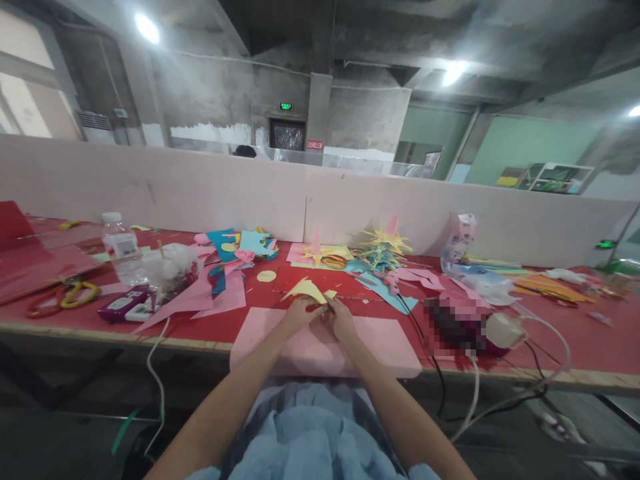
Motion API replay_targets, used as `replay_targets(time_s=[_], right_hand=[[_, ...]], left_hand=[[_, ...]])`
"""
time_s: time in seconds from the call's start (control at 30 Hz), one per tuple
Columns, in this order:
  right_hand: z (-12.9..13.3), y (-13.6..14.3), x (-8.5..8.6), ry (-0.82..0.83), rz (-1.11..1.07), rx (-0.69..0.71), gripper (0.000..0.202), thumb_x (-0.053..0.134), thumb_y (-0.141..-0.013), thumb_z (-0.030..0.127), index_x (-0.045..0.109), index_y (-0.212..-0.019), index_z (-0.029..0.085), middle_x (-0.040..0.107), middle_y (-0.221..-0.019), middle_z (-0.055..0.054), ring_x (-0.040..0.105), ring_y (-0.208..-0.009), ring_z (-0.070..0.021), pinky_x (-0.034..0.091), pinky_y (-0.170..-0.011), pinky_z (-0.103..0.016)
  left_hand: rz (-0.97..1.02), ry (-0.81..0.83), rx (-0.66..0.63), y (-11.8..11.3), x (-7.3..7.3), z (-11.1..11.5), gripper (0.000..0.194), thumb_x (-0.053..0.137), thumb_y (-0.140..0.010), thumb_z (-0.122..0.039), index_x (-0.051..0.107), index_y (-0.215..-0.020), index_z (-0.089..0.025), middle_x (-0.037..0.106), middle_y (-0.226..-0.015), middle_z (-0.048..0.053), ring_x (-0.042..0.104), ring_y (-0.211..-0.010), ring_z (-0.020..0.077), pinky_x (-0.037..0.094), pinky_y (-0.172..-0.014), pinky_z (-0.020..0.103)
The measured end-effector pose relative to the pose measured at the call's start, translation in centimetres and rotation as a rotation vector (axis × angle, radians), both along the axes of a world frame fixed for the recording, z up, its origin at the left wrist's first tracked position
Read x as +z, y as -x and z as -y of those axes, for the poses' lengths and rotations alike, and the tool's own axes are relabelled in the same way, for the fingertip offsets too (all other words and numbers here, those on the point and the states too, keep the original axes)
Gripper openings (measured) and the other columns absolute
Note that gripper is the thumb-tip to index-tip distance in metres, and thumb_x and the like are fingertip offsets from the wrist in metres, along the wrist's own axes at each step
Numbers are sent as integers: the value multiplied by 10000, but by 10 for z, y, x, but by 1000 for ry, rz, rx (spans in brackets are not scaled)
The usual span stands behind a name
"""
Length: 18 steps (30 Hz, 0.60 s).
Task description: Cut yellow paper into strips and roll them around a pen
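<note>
1. We see the yellow paper (306, 289) near the middle of the front edge of the bench (280, 327), above the pink sheet (325, 337), which hangs a little over this edge.
2. The paper lies just beyond the left hand (303, 312), on the side toward the back edge. It is bent like a low roof, and its long axis goes roughly along the front edge.
3. The left hand is nearer to it, and its fingers seem closed on the near border of the paper.
4. The right hand (341, 316) is just beside, with bent fingers meeting the left ones. A small yellow piece (330, 294) shows at its fingertips; we cannot tell if it is gripped.
5. Toward the left end of the bench stands a capped bottle (120, 243), upright; its content we cannot tell.
6. Near this bottle there is a clear plastic bag (177, 261) with pale things inside, too blurred for us to name.
7. Toward the right end, near the back edge, a patterned packet (460, 237) stands upright; its inside is hidden.
</note>
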State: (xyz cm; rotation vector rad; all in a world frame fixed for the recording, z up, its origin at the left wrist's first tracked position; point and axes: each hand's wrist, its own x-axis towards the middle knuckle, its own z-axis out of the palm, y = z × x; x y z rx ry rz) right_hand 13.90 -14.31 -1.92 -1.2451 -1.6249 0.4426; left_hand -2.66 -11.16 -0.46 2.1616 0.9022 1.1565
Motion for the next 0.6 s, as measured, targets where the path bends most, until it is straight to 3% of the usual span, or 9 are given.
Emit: replay_targets(time_s=[0.1,0.23,0.37,0.6], right_hand=[[-4,-6,-1,21,-260,-63,278,538,-802,375,726,-913,201,669,-772,-45,592,-721,-190,461,-700,-313],[-5,-20,2,155,-713,-111,492,524,-789,634,665,-699,172,537,-503,-5,452,-432,-133,374,-455,-279],[-1,-28,11,170,-1047,-38,435,611,-753,593,570,-583,195,499,-474,16,415,-415,-109,359,-421,-259],[1,-23,15,192,-1098,-105,339,685,-714,483,564,-591,191,529,-500,20,424,-433,-103,363,-428,-253]], left_hand=[[95,1,-17,0,-3,-5,303,631,-809,-362,696,-1068,-218,689,-1142,70,605,-1098,242,435,-1007,399],[190,-18,56,0,-7,-11,383,670,-783,-328,650,-1149,-218,624,-1240,89,566,-1153,226,420,-1029,393],[175,59,29,0,-10,-12,399,657,-791,-291,629,-1178,-200,595,-1271,115,622,-1021,202,478,-947,375],[171,260,-63,-1,-16,-15,390,670,-775,-359,667,-1108,-155,695,-1103,114,631,-1028,233,477,-931,366]])
